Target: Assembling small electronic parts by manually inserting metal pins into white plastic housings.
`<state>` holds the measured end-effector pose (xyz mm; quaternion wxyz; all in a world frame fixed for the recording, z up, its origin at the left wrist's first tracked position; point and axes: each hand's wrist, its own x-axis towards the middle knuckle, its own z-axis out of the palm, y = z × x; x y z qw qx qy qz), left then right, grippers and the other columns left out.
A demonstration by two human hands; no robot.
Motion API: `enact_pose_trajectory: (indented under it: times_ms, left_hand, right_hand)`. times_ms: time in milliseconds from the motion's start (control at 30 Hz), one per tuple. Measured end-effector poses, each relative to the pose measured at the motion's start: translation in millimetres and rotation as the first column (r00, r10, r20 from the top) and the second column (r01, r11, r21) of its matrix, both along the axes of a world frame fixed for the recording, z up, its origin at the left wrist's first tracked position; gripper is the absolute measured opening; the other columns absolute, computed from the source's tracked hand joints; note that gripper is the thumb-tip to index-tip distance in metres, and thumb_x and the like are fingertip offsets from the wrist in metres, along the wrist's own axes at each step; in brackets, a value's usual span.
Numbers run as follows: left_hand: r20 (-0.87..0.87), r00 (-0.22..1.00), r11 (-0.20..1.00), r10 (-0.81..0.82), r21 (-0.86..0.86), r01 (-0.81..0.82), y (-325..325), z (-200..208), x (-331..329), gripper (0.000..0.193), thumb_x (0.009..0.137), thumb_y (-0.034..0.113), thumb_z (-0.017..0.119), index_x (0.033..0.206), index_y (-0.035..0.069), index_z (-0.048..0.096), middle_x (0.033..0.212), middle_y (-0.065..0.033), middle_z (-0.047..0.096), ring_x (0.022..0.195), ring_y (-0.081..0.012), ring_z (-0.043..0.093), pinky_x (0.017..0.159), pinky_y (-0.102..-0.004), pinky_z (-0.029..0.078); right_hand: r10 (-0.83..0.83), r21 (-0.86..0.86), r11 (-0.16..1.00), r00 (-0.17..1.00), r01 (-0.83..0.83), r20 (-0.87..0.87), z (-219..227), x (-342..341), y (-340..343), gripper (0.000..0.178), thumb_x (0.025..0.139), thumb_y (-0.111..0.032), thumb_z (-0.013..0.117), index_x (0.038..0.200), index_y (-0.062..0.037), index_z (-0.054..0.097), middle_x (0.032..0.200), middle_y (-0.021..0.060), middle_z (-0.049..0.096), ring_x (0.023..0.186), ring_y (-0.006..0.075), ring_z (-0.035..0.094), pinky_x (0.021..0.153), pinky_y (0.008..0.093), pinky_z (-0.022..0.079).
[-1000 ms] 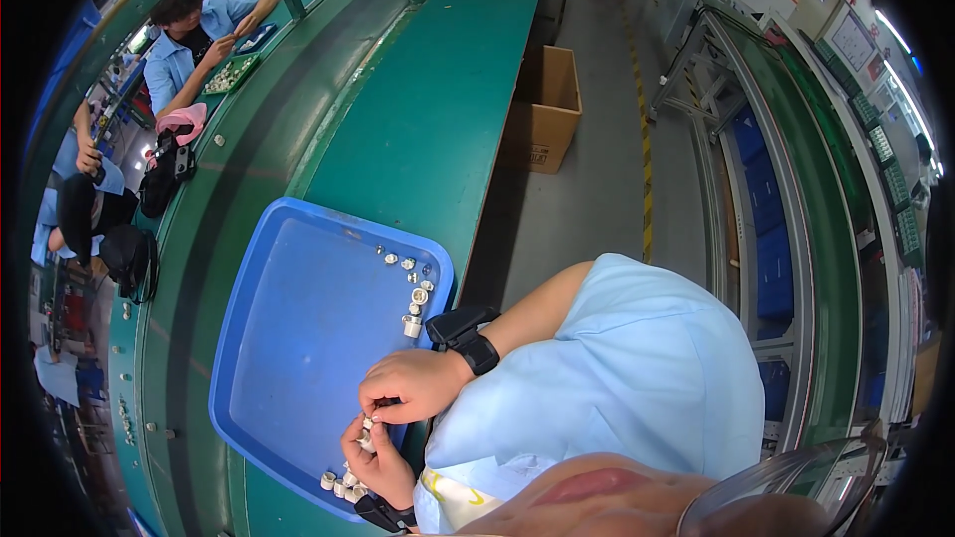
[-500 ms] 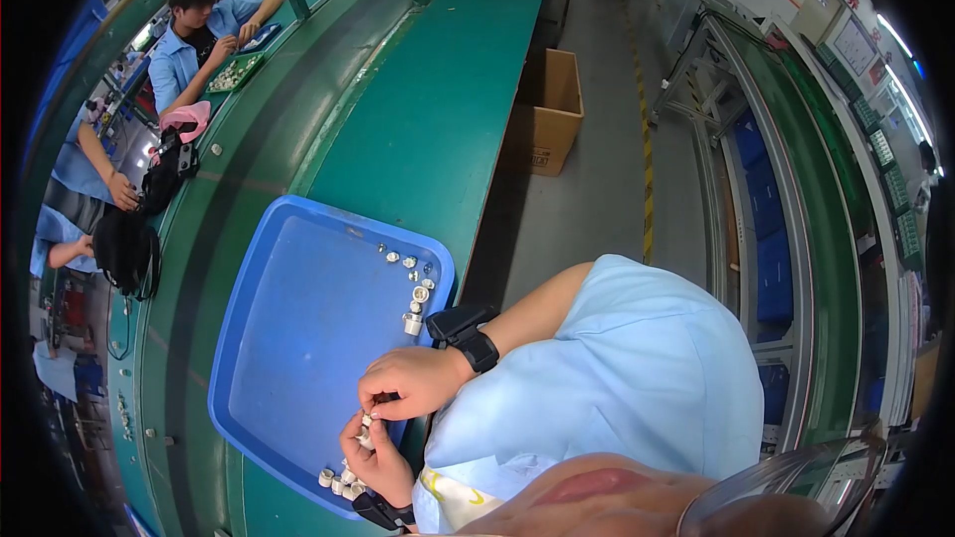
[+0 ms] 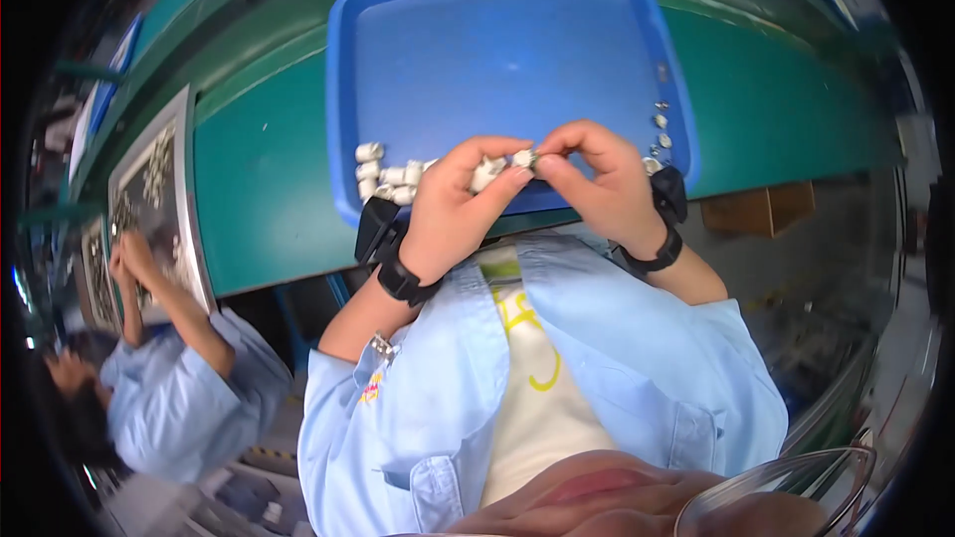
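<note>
Above the near part of a blue plastic tray, my two hands meet at the fingertips. My left hand pinches a small white part with a metallic end between thumb and forefinger. Another white piece sits in the curl of its fingers. On the other side, my right hand has its thumb and forefinger closed at the part's metallic end; whether they hold a separate bit is too small to tell. Left of my hands, several white cylindrical fittings lie in the tray's near left corner.
Small metal and white pieces line the tray's right side. The tray rests on a green bench. At left, a co-worker's hands are over a metal-edged tray of small parts. A cardboard box stands beyond the bench's edge, at right.
The view has swung round to the left, so the tray now lies straight ahead and a different co-worker shows at left. My hands stay together at a small white part.
</note>
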<state>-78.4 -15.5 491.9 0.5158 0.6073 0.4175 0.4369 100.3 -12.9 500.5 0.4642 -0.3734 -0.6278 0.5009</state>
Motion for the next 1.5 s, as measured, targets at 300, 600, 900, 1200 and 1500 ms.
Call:
enact_pose_trajectory:
  times_ms: [300,600,900,1200,1500]
  left_hand:
    - [0.319,0.946,0.99,0.059,-0.141,-0.014,-2,2,-24,0.023,0.086,0.006,0.059,0.108,0.002,0.056,0.103,-0.0031,0.058,0.094,-0.0078,0.053,0.083,-0.0211,0.042]
    - [0.407,0.913,0.973,0.042,-0.223,0.054,-7,-10,-24,0.023,0.086,0.005,0.057,0.109,0.002,0.056,0.102,-0.0027,0.057,0.094,-0.0076,0.052,0.084,-0.0212,0.041]
    - [0.418,0.905,0.969,0.075,-0.245,0.033,-4,-18,-17,0.022,0.085,0.003,0.058,0.106,0.001,0.056,0.104,-0.0035,0.057,0.093,-0.0078,0.052,0.083,-0.0209,0.042]
    - [0.398,0.912,0.995,0.097,-0.054,-0.083,-5,-27,-14,0.02,0.081,0.0,0.063,0.099,0.002,0.059,0.099,-0.006,0.058,0.091,-0.0106,0.054,0.079,-0.0228,0.044]
    - [0.048,0.99,0.937,0.135,0.32,-0.143,4,-31,-12,0.016,0.078,0.001,0.065,0.093,0.002,0.061,0.091,-0.0083,0.059,0.083,-0.0158,0.057,0.074,-0.0246,0.046]
  right_hand:
    - [0.01,0.22,0.975,0.99,-0.041,0.14,10,-26,8,0.011,0.079,0.003,0.059,0.089,0.0014,0.059,0.087,0.0072,0.06,0.08,0.0137,0.055,0.071,0.0247,0.043]
    - [-0.015,0.266,0.964,0.989,-0.025,0.148,2,-26,3,0.012,0.077,0.002,0.061,0.088,-0.0001,0.059,0.084,0.0085,0.061,0.077,0.0165,0.056,0.069,0.0258,0.043]
    - [-0.031,0.322,0.946,0.985,-0.025,0.169,-7,-24,10,0.013,0.076,0.003,0.062,0.088,-0.0004,0.059,0.084,0.0092,0.061,0.077,0.0175,0.057,0.068,0.0259,0.043]
    - [-0.087,0.368,0.929,0.984,0.025,0.153,-15,-23,10,0.017,0.074,0.004,0.064,0.09,0.0002,0.061,0.082,0.0084,0.061,0.077,0.0187,0.056,0.067,0.0267,0.044]
    - [-0.071,0.525,0.85,0.976,-0.05,0.208,-20,-21,13,0.019,0.072,0.004,0.065,0.09,0.0001,0.063,0.08,0.0068,0.061,0.075,0.0221,0.056,0.066,0.0291,0.044]
